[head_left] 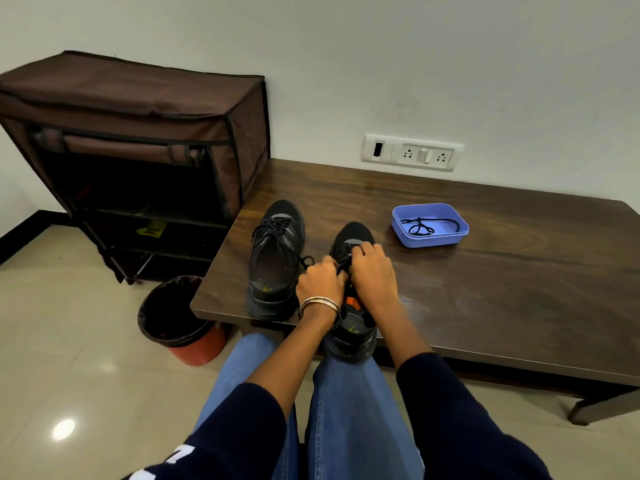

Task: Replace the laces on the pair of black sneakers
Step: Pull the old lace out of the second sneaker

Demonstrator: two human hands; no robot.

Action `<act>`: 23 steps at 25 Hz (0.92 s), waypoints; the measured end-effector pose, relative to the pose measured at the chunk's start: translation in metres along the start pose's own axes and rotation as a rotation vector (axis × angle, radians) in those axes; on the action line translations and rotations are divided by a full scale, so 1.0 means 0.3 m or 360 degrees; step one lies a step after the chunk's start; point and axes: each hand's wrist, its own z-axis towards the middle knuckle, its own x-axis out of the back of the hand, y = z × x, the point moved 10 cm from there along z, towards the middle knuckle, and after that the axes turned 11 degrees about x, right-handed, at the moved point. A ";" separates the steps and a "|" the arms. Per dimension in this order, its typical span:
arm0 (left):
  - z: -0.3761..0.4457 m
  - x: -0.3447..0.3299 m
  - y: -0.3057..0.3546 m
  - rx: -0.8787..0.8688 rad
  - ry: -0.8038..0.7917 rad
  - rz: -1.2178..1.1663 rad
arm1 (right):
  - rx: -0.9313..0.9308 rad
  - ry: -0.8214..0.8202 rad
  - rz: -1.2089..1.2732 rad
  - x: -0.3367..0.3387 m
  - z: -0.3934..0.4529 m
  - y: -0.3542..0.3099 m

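Note:
Two black sneakers stand on the dark wooden table (485, 271), toes pointing away from me. The left sneaker (275, 258) is laced, its lace ends loose on the table. Over the table's front edge hangs the heel of the right sneaker (353, 327). My left hand (320, 284), with bangles on the wrist, pinches a black lace at that shoe's tongue. My right hand (372, 271) holds the lace at the eyelets, fingers curled. Both hands hide most of this shoe's lacing. A black lace (427, 225) lies coiled in a blue tray (450, 239) to the right.
A brown fabric shoe rack (138, 150) stands left of the table against the wall. A red bin with a black liner (180, 317) sits on the tiled floor by the table's front left corner. A wall socket panel (412, 152) is behind the table. My jeans-clad knees are below.

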 end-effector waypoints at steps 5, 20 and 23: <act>0.001 0.000 0.002 0.0015 0.0003 0.0071 | -0.0343 0.0117 0.0387 0.030 0.035 0.058; -0.027 0.003 0.026 -0.0048 -0.0043 0.0205 | -0.0217 -0.0197 -0.0041 0.070 0.032 0.019; -0.027 0.000 0.027 -0.0037 -0.0039 0.0204 | -0.0141 -0.0120 -0.0091 0.080 0.023 0.028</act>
